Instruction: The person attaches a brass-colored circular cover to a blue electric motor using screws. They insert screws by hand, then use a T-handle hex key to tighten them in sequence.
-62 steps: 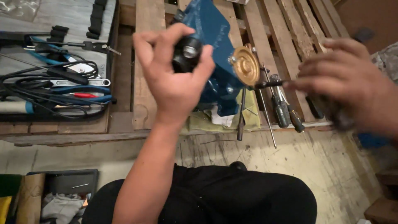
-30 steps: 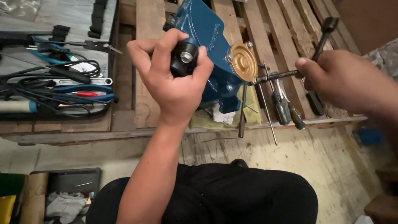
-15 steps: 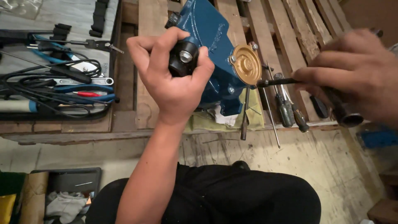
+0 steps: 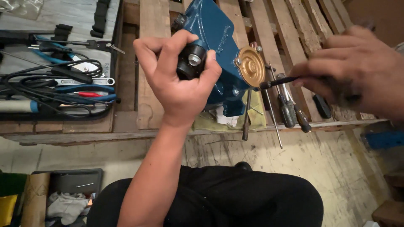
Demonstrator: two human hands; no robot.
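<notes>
A blue cast metal housing point(image 4: 212, 38) lies on a wooden pallet point(image 4: 151, 63), with a round brass cover point(image 4: 250, 67) bolted to its near face. My left hand point(image 4: 179, 80) wraps a black cylindrical fitting point(image 4: 190, 62) at the housing's left end. My right hand point(image 4: 357, 75), blurred, grips the handle of a black wrench. The wrench's thin shaft point(image 4: 280, 81) reaches left, and its tip sits at the right edge of the brass cover.
Several screwdrivers point(image 4: 290, 109) and metal rods lie on the pallet right of the housing, over a yellowish rag point(image 4: 210, 122). At left an open tool roll point(image 4: 54, 75) holds pliers, a wrench and black cables. A dark bin with cloth point(image 4: 67, 197) stands on the floor.
My right hand has kept turning the wrench at the brass cover, its handle swinging from upright to low and back under my fingers. My left hand has stayed on the black fitting.
</notes>
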